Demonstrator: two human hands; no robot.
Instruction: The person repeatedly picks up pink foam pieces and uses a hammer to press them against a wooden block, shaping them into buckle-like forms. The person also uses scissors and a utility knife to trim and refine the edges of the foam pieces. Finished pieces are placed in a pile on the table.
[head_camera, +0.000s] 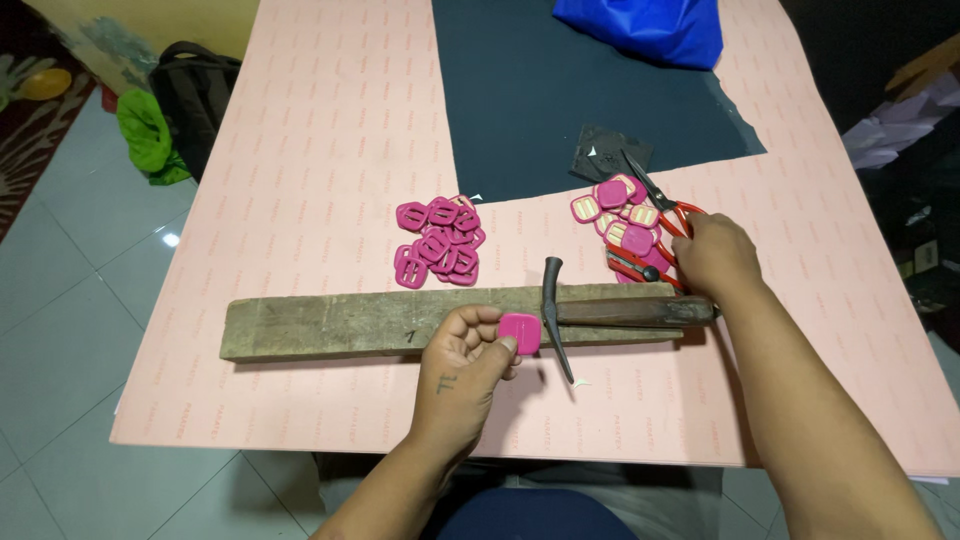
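Left hand (462, 350) pinching pink buckle (520, 333) against plank (330, 325) beside hammer (600, 312). Right hand (712, 255) curled near scissors (668, 215), grip unclear. Buckle piles (440, 242) behind on pink surface (330, 130).

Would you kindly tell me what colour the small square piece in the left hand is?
Bright pink; the square piece shows best in the head view.

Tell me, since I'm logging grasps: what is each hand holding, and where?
Left hand pinches a pink square piece by its edge. Right hand rests by the scissors; whether it grips anything cannot be told.
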